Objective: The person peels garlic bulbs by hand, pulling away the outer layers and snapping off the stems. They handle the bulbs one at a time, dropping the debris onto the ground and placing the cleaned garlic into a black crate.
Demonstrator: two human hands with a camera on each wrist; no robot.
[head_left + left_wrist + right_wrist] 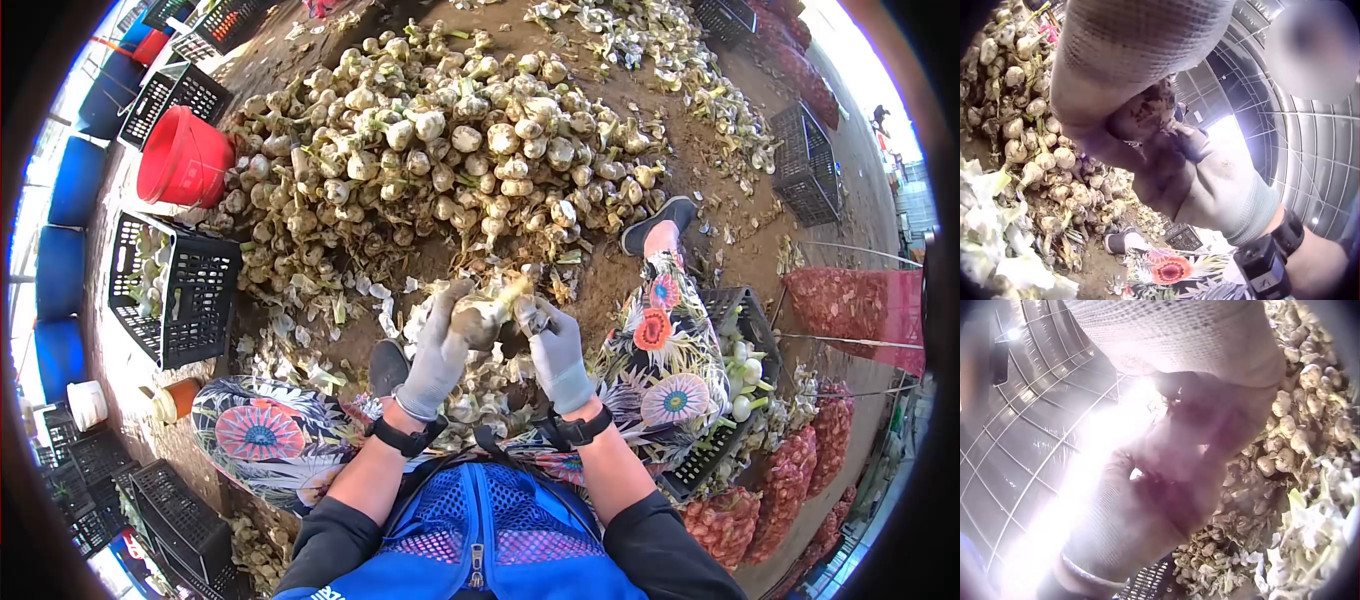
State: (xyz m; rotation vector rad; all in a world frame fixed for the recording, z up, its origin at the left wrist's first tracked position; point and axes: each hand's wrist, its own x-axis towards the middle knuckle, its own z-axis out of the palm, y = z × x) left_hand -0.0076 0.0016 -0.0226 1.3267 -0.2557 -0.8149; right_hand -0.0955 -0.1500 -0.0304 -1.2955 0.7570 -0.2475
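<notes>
In the head view, my gloved left hand grips a dirty garlic bulb in front of my knees, its greenish-yellow stem slanting up to the right. My gloved right hand pinches at the bulb's right side with bent fingers. Seen from the left wrist, the bulb has brown flaking skin and is framed by both gloves. Sun glare and glove fabric cover most of it in the right wrist view. Just beyond the hands lies a large heap of unpeeled garlic bulbs.
Loose peeled skins litter the ground by my feet. On the left stand a red bucket and a black crate holding bulbs. Another crate with white, peeled bulbs sits by my right leg. Red mesh sacks line the right side.
</notes>
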